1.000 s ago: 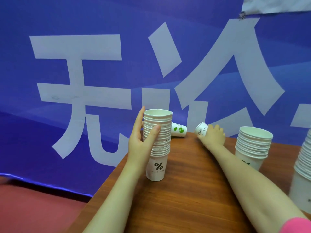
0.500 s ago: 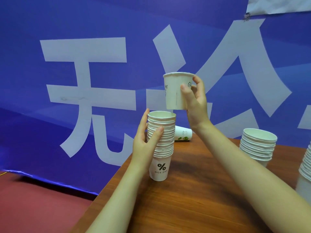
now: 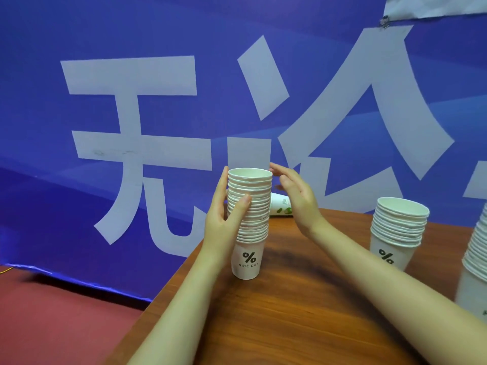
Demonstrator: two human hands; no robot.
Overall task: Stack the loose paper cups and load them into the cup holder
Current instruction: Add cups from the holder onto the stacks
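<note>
Tall white stack of paper cups [image 3: 249, 214]: matt paper, ridged rims.
Brown wooden table [image 3: 295, 312]: glossy grained finish.
Blue printed banner [image 3: 158, 30]: smooth, slightly sheened.

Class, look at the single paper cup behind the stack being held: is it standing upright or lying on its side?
Lying on its side. The loose cup rests sideways on the table, partly hidden behind the stack and the right hand.

your right hand [image 3: 295, 198] let go of the cup it held up high. that cup now sits on top of the cup stack [image 3: 249, 222]. your right hand is flat, just right of the stack.
</note>
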